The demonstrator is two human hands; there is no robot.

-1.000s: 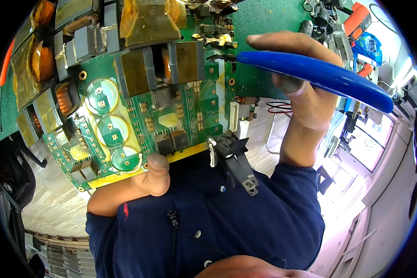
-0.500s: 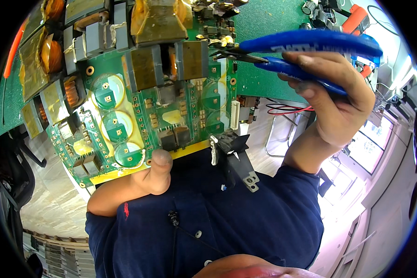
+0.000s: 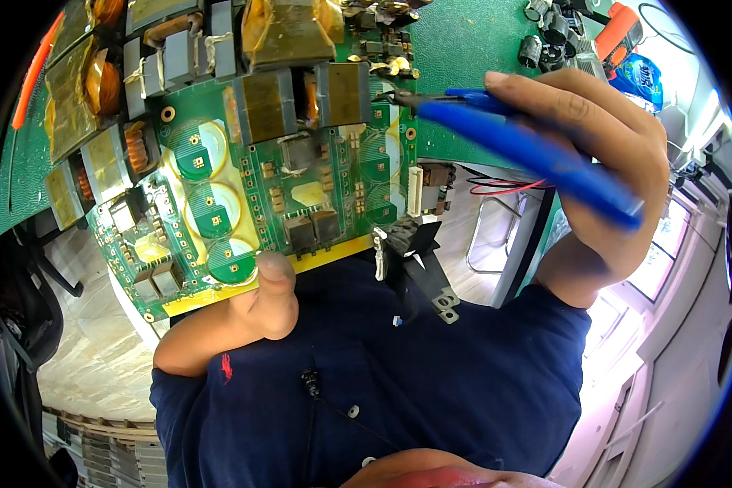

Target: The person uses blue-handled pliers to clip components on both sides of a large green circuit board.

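Note:
A large green circuit board (image 3: 254, 195) tilts up in front of me, carrying transformers wrapped in yellow tape (image 3: 289, 32), grey cores and three round pads with yellow rings. My left hand (image 3: 262, 309) grips its near edge; the thumb shows on top and the fingers are hidden beneath. In my right hand (image 3: 614, 134) are blue-handled pliers (image 3: 537, 154), somewhat blurred. Their dark jaws reach the board's right side, beside a grey taped core (image 3: 343, 93); whether they touch anything there I cannot tell. A black bracket with a metal end (image 3: 431, 281) juts from the board's near right corner.
The green mat (image 3: 468, 49) lies under the board's far side. Several black cylindrical parts (image 3: 553, 32), an orange-handled tool (image 3: 616, 32) and a blue packet (image 3: 641, 80) sit at far right. An orange probe (image 3: 37, 73) lies at left. Red wire (image 3: 508, 189) runs beyond the table edge.
My right hand has shifted right and turned the pliers, so the handles now slope down to the right. Their jaws sit slightly lower. The board has moved slightly right, still in my left hand.

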